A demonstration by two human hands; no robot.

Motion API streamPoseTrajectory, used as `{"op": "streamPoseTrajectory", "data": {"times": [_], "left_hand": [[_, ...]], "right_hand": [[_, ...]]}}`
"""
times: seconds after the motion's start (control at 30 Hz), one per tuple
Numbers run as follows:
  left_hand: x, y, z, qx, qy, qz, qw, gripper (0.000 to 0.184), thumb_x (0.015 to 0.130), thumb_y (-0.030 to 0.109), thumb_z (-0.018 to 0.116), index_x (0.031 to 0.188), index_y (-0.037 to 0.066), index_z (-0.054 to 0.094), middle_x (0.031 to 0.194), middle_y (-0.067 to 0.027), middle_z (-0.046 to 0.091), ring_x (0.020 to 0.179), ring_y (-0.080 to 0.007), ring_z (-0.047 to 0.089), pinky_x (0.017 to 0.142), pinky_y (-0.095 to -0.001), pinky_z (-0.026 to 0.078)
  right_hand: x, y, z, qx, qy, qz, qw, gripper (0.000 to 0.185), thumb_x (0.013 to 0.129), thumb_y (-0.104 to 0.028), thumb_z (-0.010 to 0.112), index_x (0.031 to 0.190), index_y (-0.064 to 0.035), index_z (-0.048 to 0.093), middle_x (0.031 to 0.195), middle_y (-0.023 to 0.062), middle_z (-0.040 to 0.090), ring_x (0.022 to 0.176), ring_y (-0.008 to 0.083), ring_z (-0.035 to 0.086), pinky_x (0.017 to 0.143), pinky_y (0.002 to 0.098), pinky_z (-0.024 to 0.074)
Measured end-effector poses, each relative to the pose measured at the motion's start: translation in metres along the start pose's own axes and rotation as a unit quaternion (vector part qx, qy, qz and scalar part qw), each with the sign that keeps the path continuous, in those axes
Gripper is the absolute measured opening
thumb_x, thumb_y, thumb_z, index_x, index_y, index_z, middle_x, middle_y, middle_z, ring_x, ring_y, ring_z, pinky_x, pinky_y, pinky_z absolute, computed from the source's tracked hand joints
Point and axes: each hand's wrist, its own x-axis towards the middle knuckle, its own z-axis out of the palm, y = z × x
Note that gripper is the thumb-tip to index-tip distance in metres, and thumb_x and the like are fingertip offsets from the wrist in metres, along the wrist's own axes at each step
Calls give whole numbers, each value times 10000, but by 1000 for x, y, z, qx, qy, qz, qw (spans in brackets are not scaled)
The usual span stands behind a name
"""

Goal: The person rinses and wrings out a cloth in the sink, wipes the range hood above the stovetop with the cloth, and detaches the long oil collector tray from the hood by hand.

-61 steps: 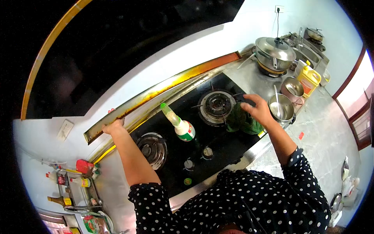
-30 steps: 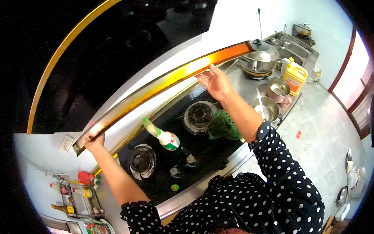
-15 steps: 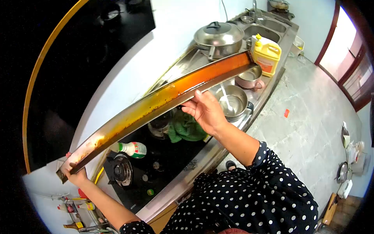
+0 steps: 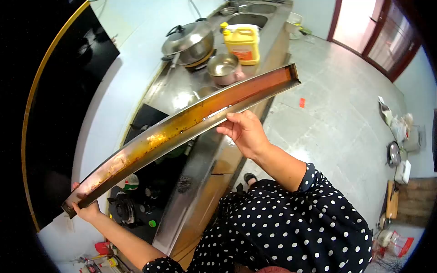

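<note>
A long metal grease tray [image 4: 182, 127] stretches diagonally across the head view, held up in the air. Amber-brown oil and dark specks coat its inside, thicker toward the far right end. My left hand [image 4: 86, 209] grips the lower left end, its thumb over the rim and fingertips showing at the far edge. My right hand [image 4: 248, 132] is closed on the near edge right of the middle, with the thumb on the rim and fingers partly underneath. Below the tray lies the black stove top [image 4: 164, 182], partly hidden by it.
Along the counter stand a lidded pot [image 4: 191, 43], a yellow jug [image 4: 242, 45] and a small metal pan [image 4: 223, 68]. A sink [image 4: 248, 19] lies at the far end. A white bottle [image 4: 131, 182] rests near the burner [image 4: 124, 209]. Tiled floor [image 4: 314, 132] extends to the right.
The view has turned to the right, so the counter items appear further left and more floor shows. Both hands keep hold of the grease tray, which now reaches over the counter's edge toward the floor.
</note>
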Motion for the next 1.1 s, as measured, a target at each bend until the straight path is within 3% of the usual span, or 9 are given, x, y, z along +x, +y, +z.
{"op": "streamPoseTrajectory", "data": {"times": [0.27, 0.47, 0.57, 0.6, 0.7, 0.73, 0.9, 0.97, 1.1], "left_hand": [[-101, -44, 8, -57, 15, -125, 990, 635, 877, 339, 377, 1365, -52, 268, 1364, -209, 387, 1288, -331, 345, 1093, -497, 199], [-155, -64, 38, -68, -80, -158, 982, 730, 835, 356, 450, 1365, -83, 207, 1384, -240, 335, 1290, -363, 332, 1089, -533, 203], [-199, -98, 62, -120, -191, -70, 972, 797, 841, 465, 445, 1347, -104, 210, 1372, -249, 342, 1288, -390, 327, 1084, -556, 204], [-220, -120, 78, -121, -157, -67, 978, 814, 833, 511, 445, 1326, -106, 245, 1360, -243, 360, 1283, -387, 334, 1085, -555, 205], [-298, -185, 135, -179, -119, -159, 964, 834, 821, 620, 418, 1249, -94, 360, 1283, -220, 442, 1243, -363, 387, 1081, -546, 217], [-283, -216, 113, -252, -329, -213, 885, 796, 818, 614, 445, 1214, -75, 406, 1178, -192, 505, 1168, -326, 446, 1073, -534, 234], [-361, -294, 188, -188, -264, -232, 917, 663, 795, 543, 557, 1142, -21, 510, 1037, -125, 551, 1049, -266, 496, 1014, -494, 333], [-388, -324, 225, -223, -300, -290, 881, 670, 844, 550, 413, 1104, -59, 518, 1018, -196, 566, 1021, -336, 515, 1004, -544, 328], [-444, -367, 300, -240, -267, -324, 875, 581, 807, 489, 544, 1033, -47, 544, 1011, -183, 554, 1006, -332, 505, 1005, -542, 317]], "right_hand": [[-103, -69, -57, -61, 101, -22, 993, 210, 851, -101, 517, 1031, 1, 553, 973, 91, 623, 866, 188, 606, 741, 316, 527], [-135, -109, -97, -34, 169, -15, 985, 202, 836, -68, 485, 1000, 35, 543, 948, 116, 616, 824, 197, 606, 711, 307, 532], [-139, -125, -122, 0, 197, -5, 980, 194, 828, -54, 471, 983, 41, 539, 936, 119, 609, 806, 198, 607, 692, 300, 536], [-136, -135, -132, 15, 202, -6, 979, 191, 824, -50, 466, 976, 40, 537, 932, 119, 604, 797, 199, 608, 682, 297, 537], [-139, -179, -161, -6, 219, -16, 976, 188, 821, -49, 470, 973, 38, 537, 928, 121, 599, 771, 203, 609, 672, 299, 536], [-140, -196, -174, -7, 225, -27, 974, 189, 820, -48, 473, 975, 40, 536, 920, 123, 598, 753, 215, 614, 674, 302, 535], [-143, -290, -245, 10, 274, -39, 961, 183, 809, -54, 498, 960, 42, 537, 911, 133, 598, 743, 234, 614, 676, 324, 534], [-142, -322, -284, 13, 330, -43, 943, 178, 803, -53, 507, 951, 40, 541, 905, 139, 600, 744, 239, 615, 672, 330, 535], [-138, -391, -332, 36, 334, -50, 941, 188, 795, -39, 500, 958, 43, 543, 911, 143, 615, 735, 237, 622, 651, 319, 540]]}}
